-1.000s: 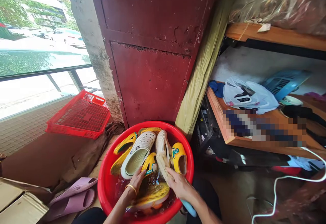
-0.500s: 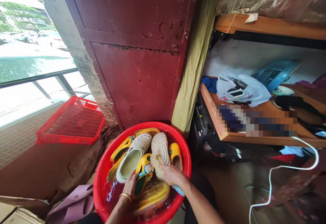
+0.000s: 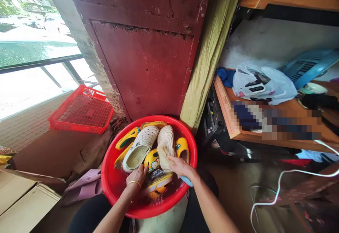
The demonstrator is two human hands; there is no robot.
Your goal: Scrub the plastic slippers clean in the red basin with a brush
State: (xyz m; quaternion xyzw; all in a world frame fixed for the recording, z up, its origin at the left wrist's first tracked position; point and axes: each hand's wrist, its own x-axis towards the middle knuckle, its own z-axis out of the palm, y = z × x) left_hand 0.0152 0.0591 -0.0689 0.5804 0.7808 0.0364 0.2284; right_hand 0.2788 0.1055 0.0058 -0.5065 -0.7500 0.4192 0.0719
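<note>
— where the window ends at the far left, what lies on the floor?
— a red crate on the brick ledge, cardboard in the corner below it, and a purple slipper just beside the red basin.
— and the basin itself?
— it sits on the floor before the red door, holding water and a heap of shoes: yellow ones at the back, a white clog sole-up on the left, a cream shoe beside it, sole-up too.
— what is the left hand doing?
— it is closed on a small yellow shoe in the middle of the basin, a gold bangle at the wrist.
— and the right hand?
— it grips a brush with a blue handle; the bristles touch the yellow shoe and the cream shoe's edge.
— further right?
— an olive cloth roll leans by the door, then a wooden shelf with a white bag and a blue fan, and a white cable looping over the floor.
</note>
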